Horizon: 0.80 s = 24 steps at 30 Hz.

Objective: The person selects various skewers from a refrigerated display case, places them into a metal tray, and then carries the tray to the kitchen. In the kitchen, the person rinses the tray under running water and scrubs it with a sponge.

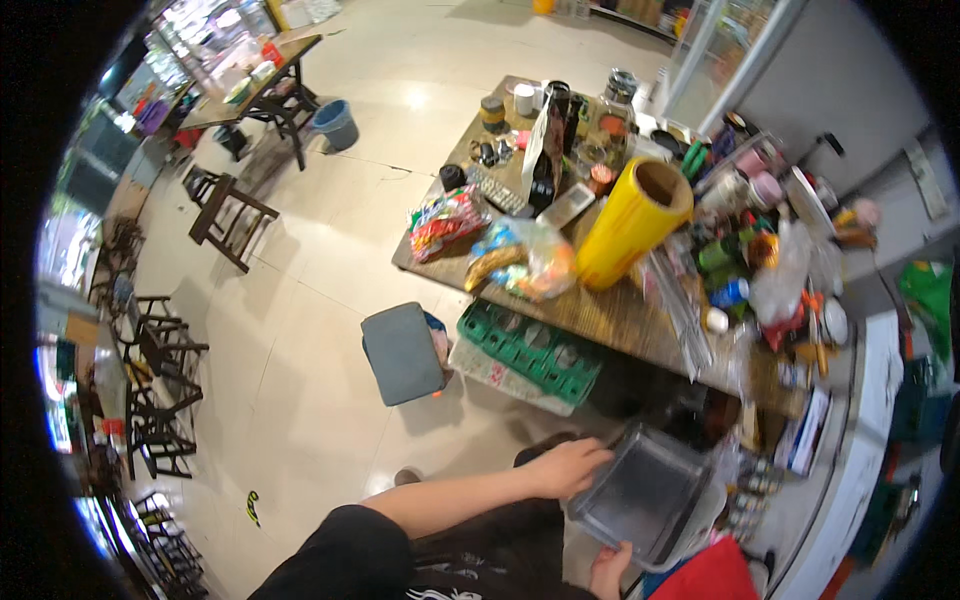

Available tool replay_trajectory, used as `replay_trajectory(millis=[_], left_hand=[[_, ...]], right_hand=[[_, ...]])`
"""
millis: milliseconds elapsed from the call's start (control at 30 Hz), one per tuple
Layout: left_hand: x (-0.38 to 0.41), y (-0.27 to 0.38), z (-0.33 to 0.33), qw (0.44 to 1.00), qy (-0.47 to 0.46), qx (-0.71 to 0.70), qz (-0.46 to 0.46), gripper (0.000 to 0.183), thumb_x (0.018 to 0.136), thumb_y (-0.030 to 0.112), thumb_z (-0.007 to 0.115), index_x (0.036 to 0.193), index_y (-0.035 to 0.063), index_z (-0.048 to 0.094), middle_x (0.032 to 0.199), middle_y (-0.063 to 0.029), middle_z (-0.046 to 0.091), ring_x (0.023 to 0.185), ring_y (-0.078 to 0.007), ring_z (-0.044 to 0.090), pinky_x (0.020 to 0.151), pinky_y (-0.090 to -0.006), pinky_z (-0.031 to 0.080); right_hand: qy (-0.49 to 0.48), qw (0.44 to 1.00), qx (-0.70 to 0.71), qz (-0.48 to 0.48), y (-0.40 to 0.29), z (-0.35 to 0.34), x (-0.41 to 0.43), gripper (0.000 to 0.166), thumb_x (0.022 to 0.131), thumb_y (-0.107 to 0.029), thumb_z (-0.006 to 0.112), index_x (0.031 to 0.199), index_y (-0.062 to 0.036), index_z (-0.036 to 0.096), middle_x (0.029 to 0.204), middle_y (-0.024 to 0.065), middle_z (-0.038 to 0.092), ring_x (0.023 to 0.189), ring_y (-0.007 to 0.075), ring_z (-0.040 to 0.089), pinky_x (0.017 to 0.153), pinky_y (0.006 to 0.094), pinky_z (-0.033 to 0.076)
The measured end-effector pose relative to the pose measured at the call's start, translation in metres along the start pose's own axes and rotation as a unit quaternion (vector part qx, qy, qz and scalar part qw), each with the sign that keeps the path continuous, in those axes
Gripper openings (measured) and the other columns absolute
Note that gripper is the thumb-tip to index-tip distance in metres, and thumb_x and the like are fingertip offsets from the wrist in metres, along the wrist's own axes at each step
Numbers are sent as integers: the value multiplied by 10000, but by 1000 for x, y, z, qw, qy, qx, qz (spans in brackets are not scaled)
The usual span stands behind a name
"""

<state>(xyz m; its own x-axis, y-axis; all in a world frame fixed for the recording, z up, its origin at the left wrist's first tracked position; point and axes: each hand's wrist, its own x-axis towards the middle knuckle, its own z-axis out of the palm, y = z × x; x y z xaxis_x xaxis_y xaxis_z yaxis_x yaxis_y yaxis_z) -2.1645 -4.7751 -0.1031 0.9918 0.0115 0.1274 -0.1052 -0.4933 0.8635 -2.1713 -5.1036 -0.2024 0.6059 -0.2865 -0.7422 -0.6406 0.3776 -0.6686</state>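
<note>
A dark rectangular tray (646,491) with a raised rim is at the lower right, in front of my body. My left hand (571,466) grips its left rim, fingers curled over the edge. Lower down, my right hand (611,564) holds the near edge of the same tray, thumb on the rim. Its inside looks bare, with a dull sheen. A whitish container edge (709,517) shows under its right side. Close by on the right is a red item (709,574), cut off by the picture's lower rim.
A cluttered wooden table (600,322) carries a yellow film roll (634,225), snack bags (448,223), a remote control (499,191) and bottles. Beneath it stands a green crate (529,349). A grey-topped stool (403,354) and a blue bin (335,125) are on the floor.
</note>
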Motion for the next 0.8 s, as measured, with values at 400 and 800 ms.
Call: replay_trajectory(millis=[400,800], left_hand=[[-736,-14,-246,709,255,212,-622,227,858,183,591,768,1,490,718,-164,543,687,-299,529,621,-428,426],[-768,-60,-268,797,182,-51,-573,300,864,214,548,1092,45,645,1016,-201,663,980,-334,626,866,-394,486]], right_hand=[[-166,982,90,8,135,62,-278,382,741,-52,596,1116,-43,522,1043,44,537,951,201,541,828,348,450],[-310,941,-100,-96,248,301,-386,230,734,-53,572,961,-72,535,851,7,523,732,145,524,625,295,422]])
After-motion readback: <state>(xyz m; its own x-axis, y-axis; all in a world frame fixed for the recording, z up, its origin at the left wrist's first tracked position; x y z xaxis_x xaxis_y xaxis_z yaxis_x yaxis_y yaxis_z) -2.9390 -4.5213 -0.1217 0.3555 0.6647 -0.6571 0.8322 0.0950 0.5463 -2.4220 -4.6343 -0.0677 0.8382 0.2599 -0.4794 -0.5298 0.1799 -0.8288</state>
